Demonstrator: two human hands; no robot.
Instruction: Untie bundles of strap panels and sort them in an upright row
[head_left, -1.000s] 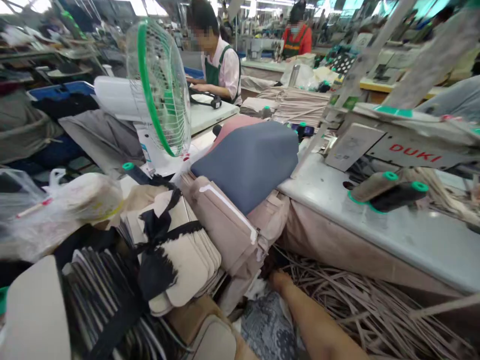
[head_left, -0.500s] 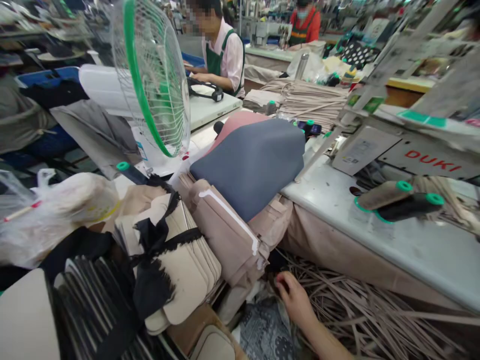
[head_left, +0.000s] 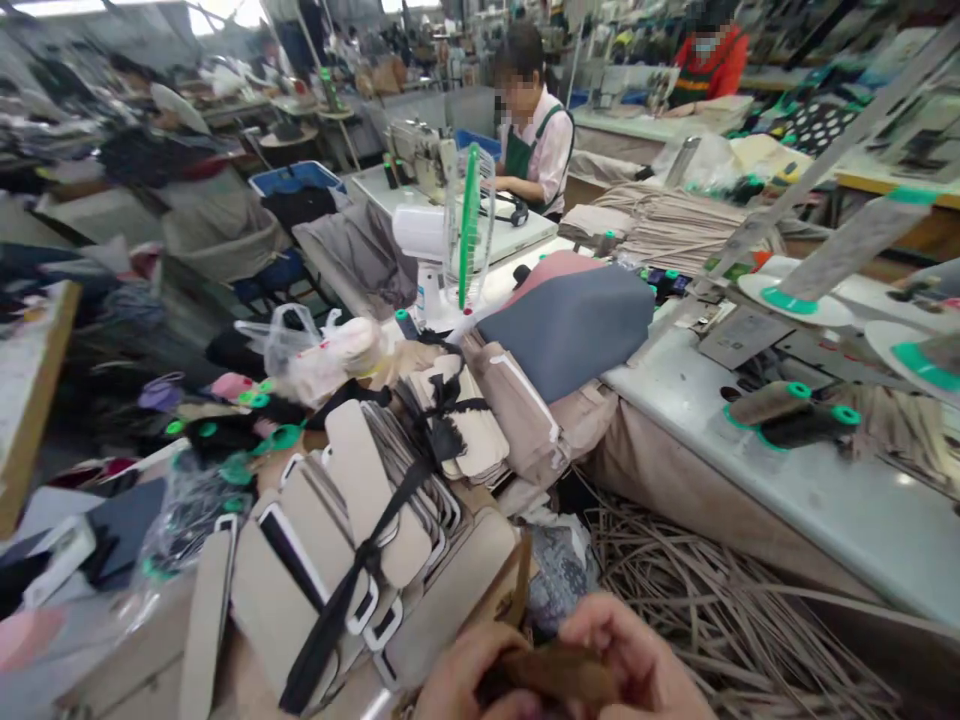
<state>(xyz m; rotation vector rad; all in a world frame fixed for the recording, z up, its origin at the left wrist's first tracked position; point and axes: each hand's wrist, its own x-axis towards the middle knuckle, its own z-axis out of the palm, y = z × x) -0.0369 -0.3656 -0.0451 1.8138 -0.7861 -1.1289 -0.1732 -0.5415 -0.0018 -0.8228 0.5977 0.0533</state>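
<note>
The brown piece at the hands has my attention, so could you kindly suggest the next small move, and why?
I would probably raise the brown piece slightly between the left hand and the right hand: it sits low, near the picture's bottom edge, and the fingers cover part of it, so its full shape is hard to make out.

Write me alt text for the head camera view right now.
Left hand and right hand hold a blurred brown piece at the bottom edge, near tied stacks of beige panels and loose strips. Beyond are a blue-grey sheet, a green-rimmed fan and a person at a sewing machine.
</note>
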